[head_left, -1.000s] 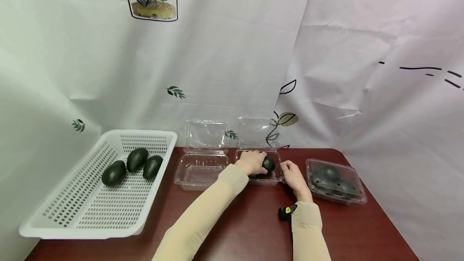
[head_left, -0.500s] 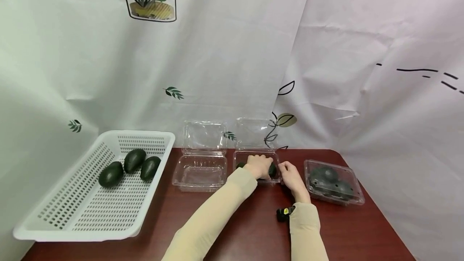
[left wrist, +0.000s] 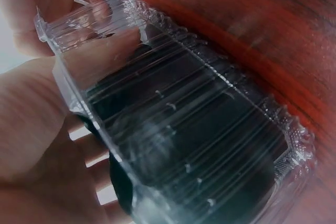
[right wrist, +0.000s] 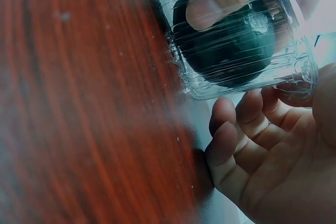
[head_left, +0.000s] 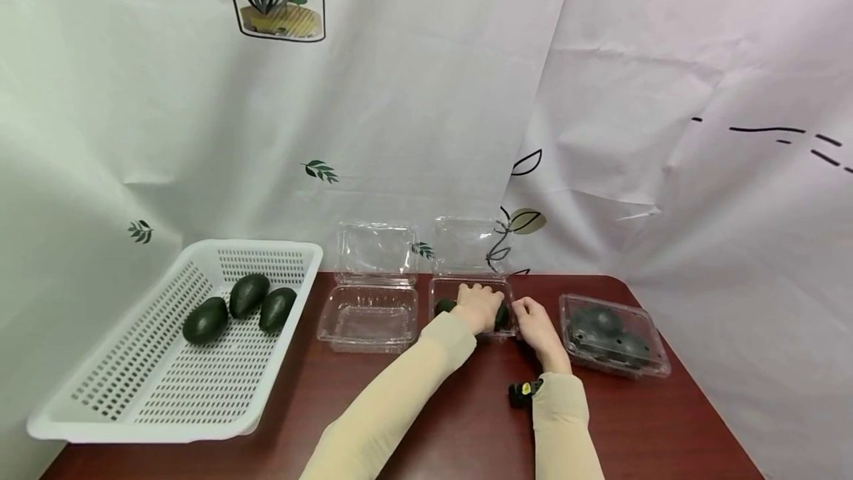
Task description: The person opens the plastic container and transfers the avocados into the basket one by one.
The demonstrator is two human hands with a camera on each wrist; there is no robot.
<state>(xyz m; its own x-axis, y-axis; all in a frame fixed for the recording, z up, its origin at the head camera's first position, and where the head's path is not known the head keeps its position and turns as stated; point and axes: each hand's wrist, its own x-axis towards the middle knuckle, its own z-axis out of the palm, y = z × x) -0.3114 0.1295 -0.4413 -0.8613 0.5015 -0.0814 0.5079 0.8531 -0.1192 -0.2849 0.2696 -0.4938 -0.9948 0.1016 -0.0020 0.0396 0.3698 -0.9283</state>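
An open clear plastic clamshell container [head_left: 436, 289] stands at the back of the table, its lid [head_left: 466, 244] raised. My left hand [head_left: 478, 307] reaches down into its base and holds a dark green avocado [right wrist: 226, 51], thumb on the near side and fingers over the far side. Left of that hand a second avocado [head_left: 444, 306] shows in the same base. At the container's right end my right hand [head_left: 537, 326] pinches the rim between thumb and index finger, the other fingers curled below, outside the wall. Part of the held avocado is hidden by the left hand.
To the left, a white perforated basket [head_left: 269, 384] holds three avocados. Another open clamshell [head_left: 369, 321] with nothing in it stands between basket and hands. A closed clamshell [head_left: 643, 317] of avocados lies at the right. A patterned cloth [head_left: 426, 95] hangs behind the table.
My left hand has moved slightly right and lowered the avocado into the container, then stayed nearly still. The right hand keeps its pinch on the rim.
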